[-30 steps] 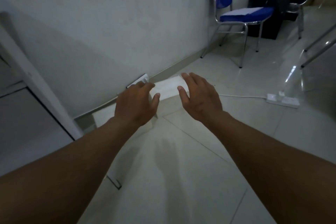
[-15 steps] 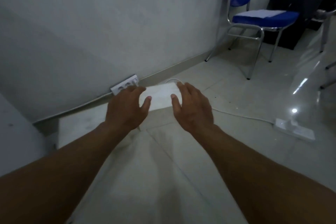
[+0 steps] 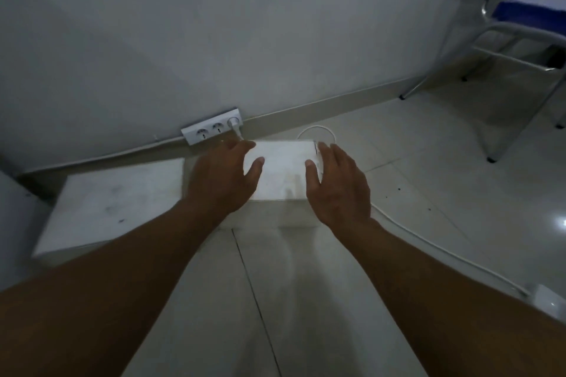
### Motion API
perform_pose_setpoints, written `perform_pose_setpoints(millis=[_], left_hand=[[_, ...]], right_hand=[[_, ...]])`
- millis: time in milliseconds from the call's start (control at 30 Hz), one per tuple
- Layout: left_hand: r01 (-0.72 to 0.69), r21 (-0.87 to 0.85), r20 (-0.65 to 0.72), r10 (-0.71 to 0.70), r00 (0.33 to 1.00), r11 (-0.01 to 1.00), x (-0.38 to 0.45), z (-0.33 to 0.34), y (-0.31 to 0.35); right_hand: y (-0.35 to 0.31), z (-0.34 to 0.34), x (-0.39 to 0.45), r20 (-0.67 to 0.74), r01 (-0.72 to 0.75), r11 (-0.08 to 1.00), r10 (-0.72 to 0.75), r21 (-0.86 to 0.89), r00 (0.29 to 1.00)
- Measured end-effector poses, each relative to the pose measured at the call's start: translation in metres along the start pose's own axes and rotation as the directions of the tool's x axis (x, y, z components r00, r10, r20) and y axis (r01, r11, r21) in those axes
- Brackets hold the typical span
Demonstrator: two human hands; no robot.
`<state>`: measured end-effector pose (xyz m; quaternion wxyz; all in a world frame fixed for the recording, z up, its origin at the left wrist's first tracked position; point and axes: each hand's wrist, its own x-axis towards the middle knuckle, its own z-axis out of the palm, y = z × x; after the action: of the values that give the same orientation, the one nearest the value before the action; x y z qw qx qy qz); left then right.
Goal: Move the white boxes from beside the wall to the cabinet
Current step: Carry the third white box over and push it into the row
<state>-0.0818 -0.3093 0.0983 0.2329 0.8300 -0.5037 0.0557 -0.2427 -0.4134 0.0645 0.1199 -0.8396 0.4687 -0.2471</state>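
A small white box (image 3: pixel 283 170) stands on the tiled floor close to the wall. My left hand (image 3: pixel 220 179) hovers over its left end and my right hand (image 3: pixel 338 187) over its right end, both with fingers spread and thumbs pointing inward above the lid. I cannot tell whether either hand touches the box. A larger flat white box (image 3: pixel 113 202) lies to the left, along the wall. The cabinet shows only as a pale edge (image 3: pixel 12 193) at the far left.
A white wall socket strip (image 3: pixel 211 129) sits just behind the small box, with a plug and white cable (image 3: pixel 428 239) running right across the floor to an adapter (image 3: pixel 548 303). A blue chair with metal legs (image 3: pixel 520 40) stands at the upper right.
My view has moved closer and lower toward the boxes. Both hands have reached forward from in front of the small box to over its two ends. The cabinet has slid out of view to the left.
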Motion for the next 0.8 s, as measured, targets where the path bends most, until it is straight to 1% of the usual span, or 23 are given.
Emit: perform_pose_setpoints(millis=[67, 133, 200, 267, 400, 500, 567, 633, 800], left_hand=[[0.045, -0.043, 0.001, -0.045, 0.999, 0.998, 0.014, 0.020, -0.005], [0.065, -0.062, -0.004, -0.065, 0.998, 0.996, 0.021, 0.042, -0.016], [0.072, -0.065, -0.025, -0.074, 0.997, 0.995, 0.030, 0.068, -0.032], [0.120, -0.063, -0.003, -0.120, 0.993, 0.991, 0.039, 0.092, -0.049], [0.166, -0.030, 0.053, -0.164, 0.985, 0.986, 0.058, 0.138, -0.078], [0.214, -0.006, 0.074, -0.213, 0.974, 0.977, 0.069, 0.163, -0.093], [0.230, 0.042, 0.079, -0.233, 0.969, 0.972, 0.076, 0.176, -0.105], [0.271, 0.072, 0.089, -0.277, 0.957, 0.960, 0.081, 0.187, -0.116], [0.419, 0.028, 0.153, -0.418, 0.895, 0.908, 0.083, 0.201, -0.119]], right_hand=[[0.010, 0.015, 0.015, 0.023, -0.019, 1.000, 0.019, -0.006, 1.000], [0.014, 0.031, 0.027, 0.037, -0.055, 0.998, 0.054, 0.025, 0.998], [0.019, 0.058, 0.041, 0.037, -0.092, 0.995, 0.090, 0.049, 0.995], [0.025, 0.082, 0.051, 0.066, -0.145, 0.988, 0.142, 0.049, 0.988], [0.038, 0.130, 0.071, 0.178, -0.253, 0.967, 0.245, 0.019, 0.953], [0.046, 0.154, 0.090, 0.198, -0.290, 0.957, 0.283, 0.007, 0.939], [0.049, 0.168, 0.099, 0.209, -0.304, 0.953, 0.295, 0.011, 0.932], [0.052, 0.179, 0.104, 0.226, -0.311, 0.951, 0.302, 0.003, 0.926], [0.052, 0.190, 0.106, 0.221, -0.330, 0.941, 0.338, -0.072, 0.915]])
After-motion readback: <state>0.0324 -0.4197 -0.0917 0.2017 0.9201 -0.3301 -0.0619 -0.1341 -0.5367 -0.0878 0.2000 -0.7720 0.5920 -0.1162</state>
